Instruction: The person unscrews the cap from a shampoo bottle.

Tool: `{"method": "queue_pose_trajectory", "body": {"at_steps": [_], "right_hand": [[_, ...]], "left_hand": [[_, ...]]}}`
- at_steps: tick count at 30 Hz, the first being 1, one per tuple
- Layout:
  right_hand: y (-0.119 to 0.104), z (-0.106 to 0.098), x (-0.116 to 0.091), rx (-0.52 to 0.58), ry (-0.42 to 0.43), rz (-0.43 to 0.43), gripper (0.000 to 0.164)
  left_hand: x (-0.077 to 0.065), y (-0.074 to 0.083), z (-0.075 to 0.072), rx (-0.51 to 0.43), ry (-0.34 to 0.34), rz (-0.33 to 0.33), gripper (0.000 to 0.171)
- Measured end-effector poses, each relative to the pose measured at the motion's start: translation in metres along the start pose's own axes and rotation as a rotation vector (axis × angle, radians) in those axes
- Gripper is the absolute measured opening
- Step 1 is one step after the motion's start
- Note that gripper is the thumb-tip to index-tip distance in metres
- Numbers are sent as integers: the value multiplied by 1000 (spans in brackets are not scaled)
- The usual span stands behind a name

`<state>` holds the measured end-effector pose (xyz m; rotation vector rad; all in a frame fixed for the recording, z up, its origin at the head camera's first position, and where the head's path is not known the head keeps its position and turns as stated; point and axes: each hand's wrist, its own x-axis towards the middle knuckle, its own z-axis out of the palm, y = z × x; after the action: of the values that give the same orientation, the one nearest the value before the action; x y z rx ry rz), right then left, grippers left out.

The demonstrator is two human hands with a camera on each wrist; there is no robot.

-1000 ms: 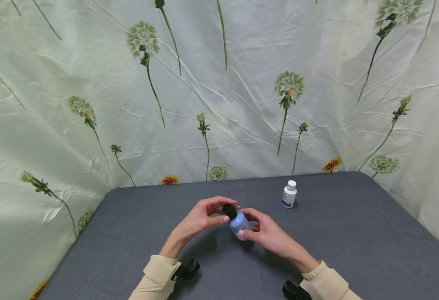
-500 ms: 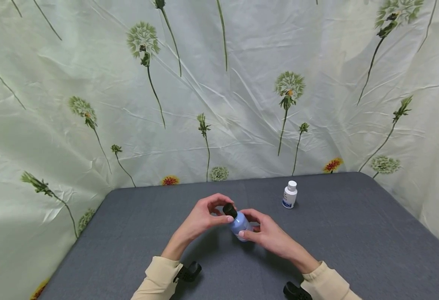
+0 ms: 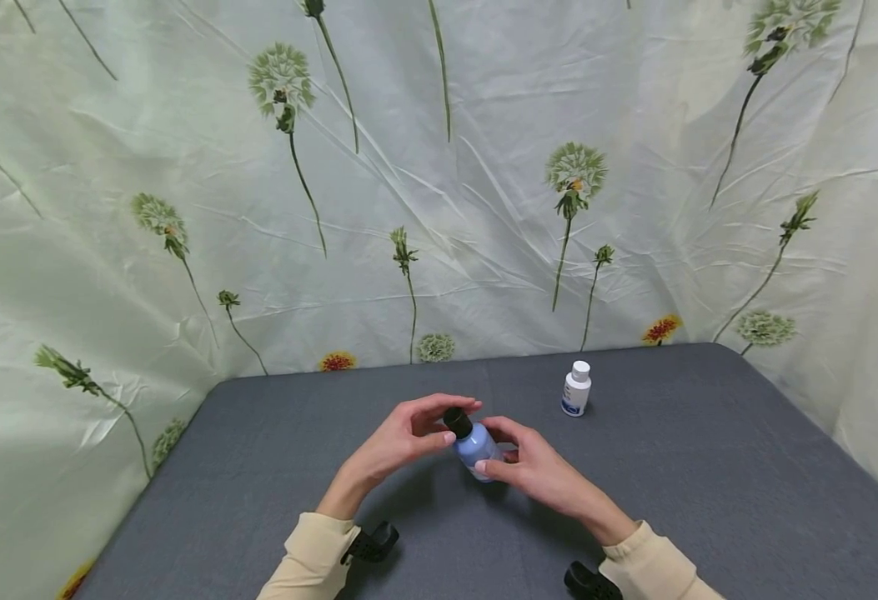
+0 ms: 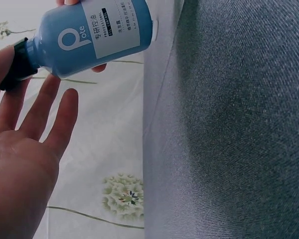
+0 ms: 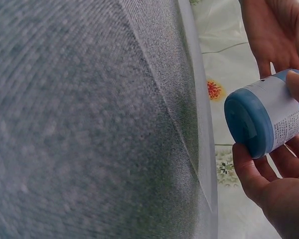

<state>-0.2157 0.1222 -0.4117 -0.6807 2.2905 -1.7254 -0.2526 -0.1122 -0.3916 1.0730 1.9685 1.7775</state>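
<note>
"Where's the blue bottle (image 3: 476, 447) now?"
"Left of the white bottle (image 3: 576, 390) — my right hand (image 3: 538, 465) grips it, my left hand (image 3: 399, 437) pinches its black cap (image 3: 457, 422)."
"And its base (image 5: 243, 124)?"
"Showing — only in the right wrist view!"

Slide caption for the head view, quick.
Right hand holds a tilted blue bottle, left hand at its black cap; white bottle stands behind.
</note>
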Motion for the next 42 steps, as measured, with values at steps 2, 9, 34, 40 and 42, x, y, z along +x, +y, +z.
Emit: {"method": "queue_pose_trajectory", "body": {"at_steps": [2,9,34,40,42], "right_hand": [[0,0,0,7,-1,-3,50],[0,1,-1,20,-4,4,49],[0,-1,0,-7,2,14,51],[-1,0,1,14,-8,29,50],[-1,1,1,19,-13,31,50]], "left_hand": [[-1,-1,0,14,19,-7,42],[1,7,5,137,138,-24,31],[0,-2,-1,-70,11,-60,45],[1,-5,-1,15,102,-82,36],[1,-5,0,45,129,-84,34]]}}
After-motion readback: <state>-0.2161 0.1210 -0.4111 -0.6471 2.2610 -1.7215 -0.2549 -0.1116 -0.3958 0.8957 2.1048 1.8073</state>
